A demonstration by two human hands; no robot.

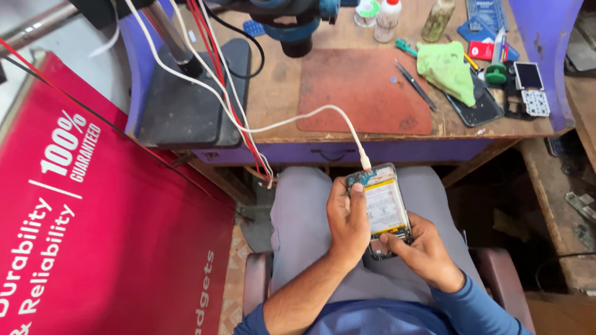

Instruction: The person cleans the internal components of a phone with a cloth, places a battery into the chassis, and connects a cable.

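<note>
An opened phone (385, 207) with its back cover off, showing a pale battery and a blue-green circuit board, rests over my lap. My left hand (347, 220) grips its left side, thumb pressing on the upper board area. My right hand (422, 250) holds its lower end, fingers wrapped under the bottom edge. A white charging cable (340, 119) runs from the desk down into the top of the phone.
A wooden desk (279, 92) ahead carries a brown work mat (363, 93), a microscope (286, 0) on a dark base (188, 102), tweezers (415, 86), a green cloth (448, 69), small bottles (389, 14), another phone (479, 109) and parts. A red banner (71, 225) lies at left.
</note>
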